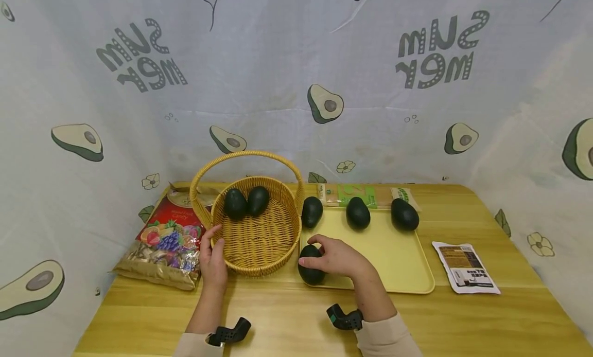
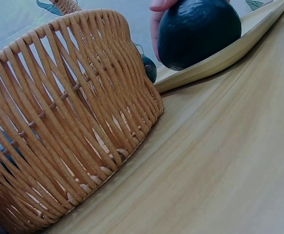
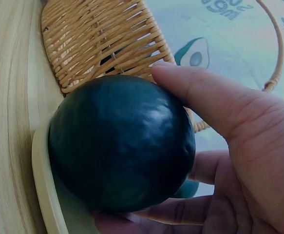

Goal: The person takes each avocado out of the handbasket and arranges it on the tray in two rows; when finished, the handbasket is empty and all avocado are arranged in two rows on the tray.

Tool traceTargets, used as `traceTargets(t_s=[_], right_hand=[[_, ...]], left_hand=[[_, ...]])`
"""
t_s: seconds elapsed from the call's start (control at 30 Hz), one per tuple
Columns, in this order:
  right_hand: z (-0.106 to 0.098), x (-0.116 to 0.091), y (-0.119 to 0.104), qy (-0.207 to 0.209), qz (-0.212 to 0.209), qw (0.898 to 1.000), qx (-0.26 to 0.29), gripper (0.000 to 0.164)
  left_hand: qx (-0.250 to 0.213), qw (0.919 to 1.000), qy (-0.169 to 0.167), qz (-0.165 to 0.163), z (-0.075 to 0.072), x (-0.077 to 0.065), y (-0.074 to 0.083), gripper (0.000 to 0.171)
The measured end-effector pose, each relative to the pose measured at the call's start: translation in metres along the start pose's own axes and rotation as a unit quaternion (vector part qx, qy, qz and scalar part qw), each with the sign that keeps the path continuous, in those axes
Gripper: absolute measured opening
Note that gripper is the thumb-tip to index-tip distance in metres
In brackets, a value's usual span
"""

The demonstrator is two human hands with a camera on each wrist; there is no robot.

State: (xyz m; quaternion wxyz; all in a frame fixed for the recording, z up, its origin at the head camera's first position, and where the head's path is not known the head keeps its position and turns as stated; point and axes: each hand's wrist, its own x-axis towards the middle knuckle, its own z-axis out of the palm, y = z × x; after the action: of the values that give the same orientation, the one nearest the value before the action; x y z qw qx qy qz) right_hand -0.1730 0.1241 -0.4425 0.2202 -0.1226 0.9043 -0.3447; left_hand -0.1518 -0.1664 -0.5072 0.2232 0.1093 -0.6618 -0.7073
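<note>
With thumb and fingers round it, my right hand (image 1: 340, 256) grips a dark green avocado (image 1: 311, 267) at the near left corner of the yellow tray (image 1: 398, 280). In the right wrist view this avocado (image 3: 122, 146) fills the middle, close over the tray's rim. My left hand (image 1: 213, 262) rests against the left side of the round wicker basket (image 1: 259, 268), its fingers near the rim. Two avocados (image 1: 235, 203) lie inside the basket at the back. Three others stand along the tray's far edge: one at left (image 1: 312, 212), one mid-edge (image 1: 358, 213), one at right (image 1: 404, 214).
Left of the basket lies a red and gold candy bag (image 1: 167, 238). A long clear and green packet (image 1: 356, 195) lies behind the tray, and a white and brown pouch (image 1: 465, 268) to its right. The basket's tall handle (image 1: 247, 153) arches above it. A printed curtain (image 1: 278, 64) hangs behind.
</note>
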Motion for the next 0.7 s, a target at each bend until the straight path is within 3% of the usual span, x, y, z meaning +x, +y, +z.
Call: traceTargets(t_s=[0.7], right_hand=[[-0.0064, -0.0065, 0.0042, 0.011, 0.0, 1.0, -0.027, 0.063]], left_hand=[[-0.009, 0.9999, -0.008, -0.008, -0.0014, -0.0014, -0.0018, 0.036]])
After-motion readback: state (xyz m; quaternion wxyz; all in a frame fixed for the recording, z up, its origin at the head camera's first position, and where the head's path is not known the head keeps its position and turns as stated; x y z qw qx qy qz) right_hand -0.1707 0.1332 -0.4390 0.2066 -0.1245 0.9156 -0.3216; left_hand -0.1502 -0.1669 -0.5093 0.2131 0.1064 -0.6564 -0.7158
